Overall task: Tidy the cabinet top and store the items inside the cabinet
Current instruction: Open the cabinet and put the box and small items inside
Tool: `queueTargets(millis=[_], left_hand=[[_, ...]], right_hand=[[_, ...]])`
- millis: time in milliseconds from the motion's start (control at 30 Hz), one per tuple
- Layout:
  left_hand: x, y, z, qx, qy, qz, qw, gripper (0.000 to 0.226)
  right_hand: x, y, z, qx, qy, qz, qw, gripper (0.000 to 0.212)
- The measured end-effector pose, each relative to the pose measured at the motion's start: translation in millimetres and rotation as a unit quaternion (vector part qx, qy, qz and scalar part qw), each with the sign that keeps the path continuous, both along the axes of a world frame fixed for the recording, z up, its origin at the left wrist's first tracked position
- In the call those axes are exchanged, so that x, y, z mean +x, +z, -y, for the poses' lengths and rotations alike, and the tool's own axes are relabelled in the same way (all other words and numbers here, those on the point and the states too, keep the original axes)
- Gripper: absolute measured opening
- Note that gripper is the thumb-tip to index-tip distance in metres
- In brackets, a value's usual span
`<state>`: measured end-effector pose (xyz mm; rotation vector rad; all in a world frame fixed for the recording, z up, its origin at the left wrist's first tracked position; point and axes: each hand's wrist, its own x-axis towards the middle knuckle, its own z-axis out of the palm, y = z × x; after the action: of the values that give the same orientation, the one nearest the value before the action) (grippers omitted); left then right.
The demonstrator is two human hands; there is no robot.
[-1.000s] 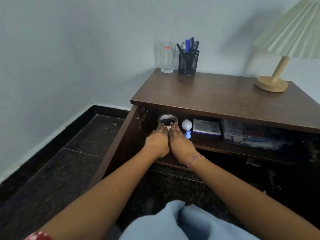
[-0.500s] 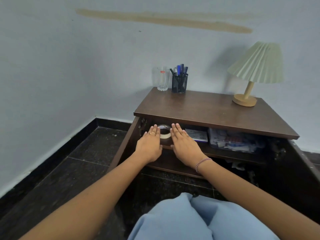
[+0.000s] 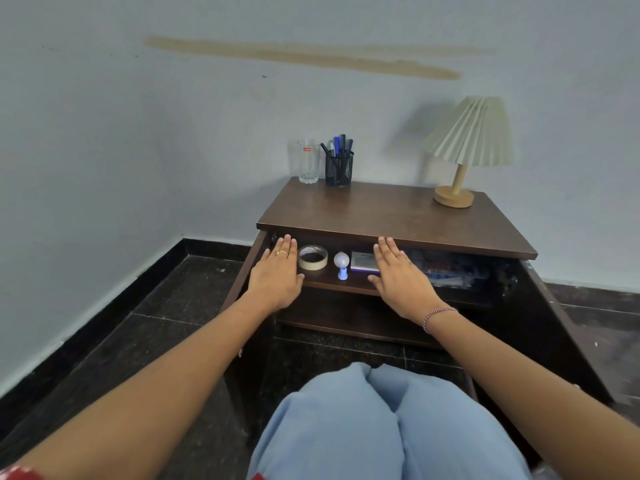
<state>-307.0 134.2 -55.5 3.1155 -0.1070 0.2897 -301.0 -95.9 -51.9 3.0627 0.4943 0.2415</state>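
The right hand [image 3: 398, 282] covers the right part of a flat white and blue box [image 3: 362, 260] on the shelf [image 3: 332, 284], and the box's print is too small to read. Farther right, a heap of packets [image 3: 450, 271] is blurred and dark; what they are cannot be told. The cabinet top [image 3: 398, 220] hides the far part of the shelf. The red label on the glass [image 3: 308, 164] is unreadable. The left forearm [image 3: 156, 386] and right forearm [image 3: 536, 375] run out of view at the near edge.
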Motion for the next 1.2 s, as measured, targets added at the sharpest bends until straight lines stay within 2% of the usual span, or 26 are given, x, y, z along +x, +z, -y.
queueTargets(millis=[233,467,633,767,900,1067,1200], left_hand=[[-19,3,-19,0.024,0.010,-0.014,1.000,0.073],[-22,-7,-43,0.035,0.034,-0.054,0.997,0.072],[-22,-21,-48,0.014,0.041,-0.085,0.995,0.071],[-23,-26,-50,0.021,0.038,-0.065,0.997,0.068],[-24,-28,-51,0.023,0.035,-0.052,0.998,0.066],[-24,-29,-39,0.012,0.048,-0.042,0.998,0.065],[-23,-28,-20,-0.004,0.065,-0.039,0.997,0.065]], right_hand=[[-28,4,74,-0.004,-0.119,-0.010,0.993,0.065],[-45,-4,158,-0.055,-0.218,-0.053,0.973,0.064],[-53,-13,179,-0.085,-0.236,-0.077,0.965,0.063],[-60,-25,191,-0.094,-0.250,-0.101,0.958,0.061],[-63,-38,202,-0.121,-0.244,-0.085,0.958,0.059],[-55,-33,210,-0.104,-0.203,-0.114,0.967,0.060],[-56,-35,215,-0.081,-0.182,-0.105,0.974,0.056]])
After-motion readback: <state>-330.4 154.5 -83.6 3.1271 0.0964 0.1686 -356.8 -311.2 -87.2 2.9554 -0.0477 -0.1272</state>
